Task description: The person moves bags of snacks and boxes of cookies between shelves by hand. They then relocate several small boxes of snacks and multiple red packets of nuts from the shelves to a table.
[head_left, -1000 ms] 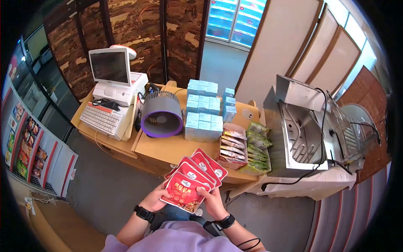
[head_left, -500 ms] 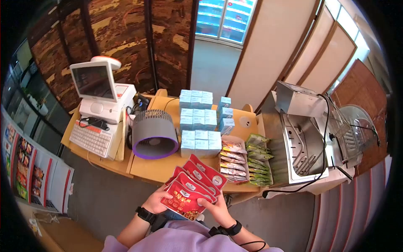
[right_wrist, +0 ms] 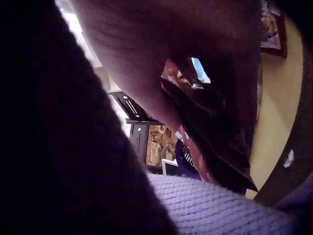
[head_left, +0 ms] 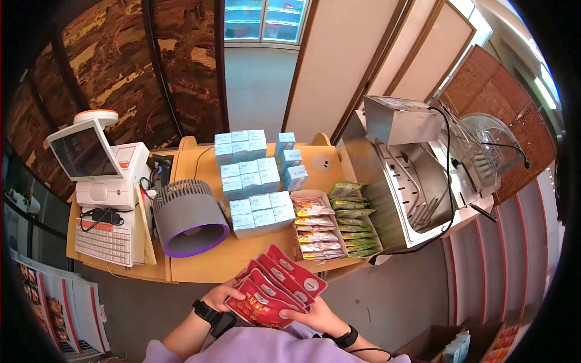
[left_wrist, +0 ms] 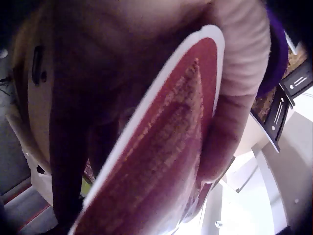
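Note:
Several red packets, fanned out and overlapping, are held between both hands close to the body in the head view. My left hand grips their left side, thumb over the front packet. On the right side my right hand pinches them, its thumb on the front. The left wrist view has a red packet with a white edge between the left hand's fingers and palm. Dark and blurred, the right wrist view shows the right hand against packets.
On the wooden counter stand a cash register, a grey cylinder with a purple rim, stacked light-blue boxes and open boxes of white packets and green packets. A metal sink unit is at right.
The head view has swung rightward, so the counter and its goods appear further left. The packets remain in both hands, tilted flatter, and a box with blue and red packs shows at lower right.

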Demonstrator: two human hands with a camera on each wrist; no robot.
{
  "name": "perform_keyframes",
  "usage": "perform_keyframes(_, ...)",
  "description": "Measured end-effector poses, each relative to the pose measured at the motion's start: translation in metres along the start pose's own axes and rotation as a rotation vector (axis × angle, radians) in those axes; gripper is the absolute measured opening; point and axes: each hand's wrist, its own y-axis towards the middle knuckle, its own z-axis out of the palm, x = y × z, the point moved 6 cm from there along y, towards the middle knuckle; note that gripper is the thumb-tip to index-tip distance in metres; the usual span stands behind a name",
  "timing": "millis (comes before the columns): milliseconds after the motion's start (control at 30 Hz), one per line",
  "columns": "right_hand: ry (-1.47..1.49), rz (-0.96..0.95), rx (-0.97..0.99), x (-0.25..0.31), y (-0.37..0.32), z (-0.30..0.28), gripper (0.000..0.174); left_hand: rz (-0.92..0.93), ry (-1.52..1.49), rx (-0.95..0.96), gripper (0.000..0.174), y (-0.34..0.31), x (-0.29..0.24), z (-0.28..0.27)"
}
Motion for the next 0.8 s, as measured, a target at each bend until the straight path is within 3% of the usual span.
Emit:
perform_keyframes(100,-0.064,0.037,0.259,0.012,-0.001,-0.001,0.081,0.070,-0.041,0.049,0.079,0.007,-0.009,0.007)
perform_keyframes(133,-0.064,0.030,0.253,0.018,0.000,-0.012,0.081,0.066,-0.034,0.054,0.079,0.010,-0.011,0.006)
perform_keyframes(200,-0.112,-0.130,0.320,0.035,0.001,-0.032,0.083,0.094,-0.133,0.177,0.079,0.014,-0.013,0.004)
perform_keyframes(333,-0.154,-0.176,0.005,0.082,0.044,-0.089,0.076,0.083,-0.222,0.200,0.078,0.017,-0.015,-0.008)
perform_keyframes(400,-0.353,-0.271,-0.117,0.112,0.090,-0.101,0.071,0.085,-0.226,0.220,0.078,0.017,-0.014,-0.013)
perform_keyframes(467,-0.890,-0.443,-0.250,0.139,0.148,-0.105,0.070,0.094,-0.227,0.238,0.078,0.015,-0.013,-0.013)
perform_keyframes(533,-1.100,-0.408,-0.346,0.127,0.218,-0.120,0.074,0.164,-0.178,0.228,0.077,0.011,-0.015,-0.012)
perform_keyframes(567,-1.100,-0.418,-0.333,0.125,0.239,-0.120,0.074,0.179,-0.178,0.223,0.077,0.008,-0.014,-0.013)
perform_keyframes(633,-1.229,-0.257,-0.402,0.118,0.271,-0.120,0.078,0.250,-0.156,0.221,0.076,0.000,-0.013,-0.018)
perform_keyframes(800,-1.270,-0.155,-0.285,0.107,0.300,-0.111,0.073,0.369,-0.229,0.246,0.073,-0.030,-0.011,-0.023)
